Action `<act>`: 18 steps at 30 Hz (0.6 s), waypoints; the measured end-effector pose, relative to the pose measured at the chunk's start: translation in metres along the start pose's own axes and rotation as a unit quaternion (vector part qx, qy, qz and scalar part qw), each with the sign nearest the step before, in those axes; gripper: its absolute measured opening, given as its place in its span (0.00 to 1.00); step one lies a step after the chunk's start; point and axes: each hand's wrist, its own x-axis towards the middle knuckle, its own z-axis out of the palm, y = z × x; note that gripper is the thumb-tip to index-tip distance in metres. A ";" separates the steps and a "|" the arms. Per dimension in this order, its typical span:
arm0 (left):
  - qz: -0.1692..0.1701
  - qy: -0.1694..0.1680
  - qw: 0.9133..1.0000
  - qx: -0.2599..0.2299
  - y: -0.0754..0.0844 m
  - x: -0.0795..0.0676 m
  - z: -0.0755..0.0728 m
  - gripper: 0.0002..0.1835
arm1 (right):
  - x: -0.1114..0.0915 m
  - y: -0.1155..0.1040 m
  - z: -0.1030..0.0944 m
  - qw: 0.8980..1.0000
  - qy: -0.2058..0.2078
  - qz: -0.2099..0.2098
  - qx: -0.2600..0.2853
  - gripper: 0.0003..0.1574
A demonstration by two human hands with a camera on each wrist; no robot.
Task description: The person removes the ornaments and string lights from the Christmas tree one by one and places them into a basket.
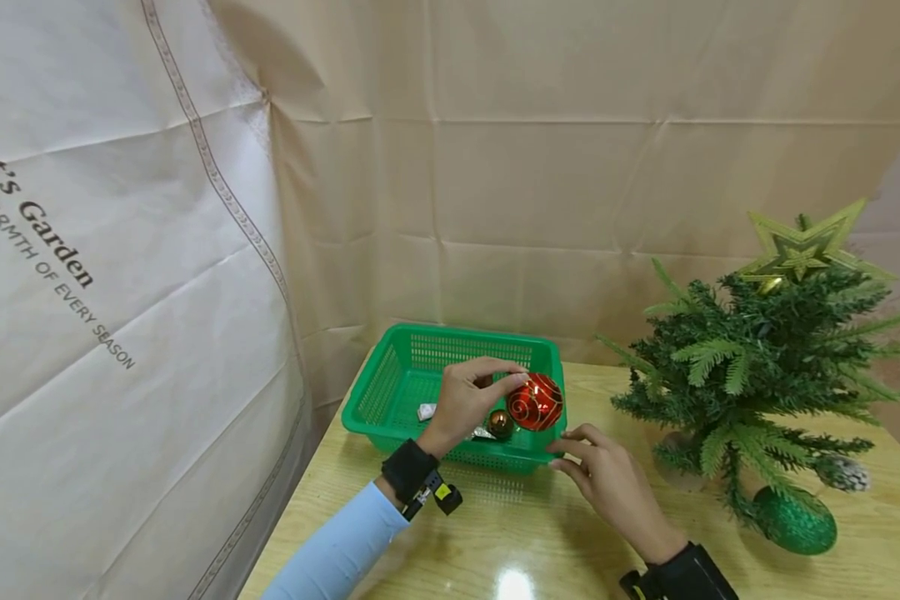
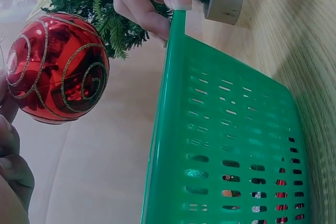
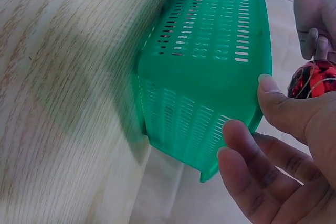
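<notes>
My left hand (image 1: 467,398) pinches a shiny red Christmas bauble (image 1: 536,402) by its top, above the right part of a green plastic basket (image 1: 375,379). Gold glitter swirls cover the bauble (image 2: 63,72), which hangs apart from the rim in the left wrist view. At the basket's near right corner, my right hand (image 1: 611,479) grips the rim between thumb and fingers. Its thumb (image 3: 273,90) lies against the rim in the right wrist view. Inside the basket are a small brown bauble (image 1: 500,424) and a small white piece (image 1: 426,412); my left hand hides part of the contents.
A small artificial Christmas tree (image 1: 742,358) stands on the wooden table (image 1: 465,533) at the right. It carries a gold star (image 1: 798,254), a green glitter bauble (image 1: 795,521) and a pine cone (image 1: 843,472). Beige cloth (image 1: 532,183) hangs behind, white printed cloth (image 1: 120,250) at left.
</notes>
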 end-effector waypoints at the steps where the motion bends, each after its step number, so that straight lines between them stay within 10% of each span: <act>1: -0.002 0.001 1.000 0.001 0.000 0.000 0.000 0.06 | 0.000 0.000 0.000 1.000 0.001 0.000 -0.001 0.13; 18: -0.010 -0.008 1.000 0.011 -0.038 -0.004 0.003 0.07 | 0.000 0.000 0.000 1.000 0.006 -0.002 -0.005 0.12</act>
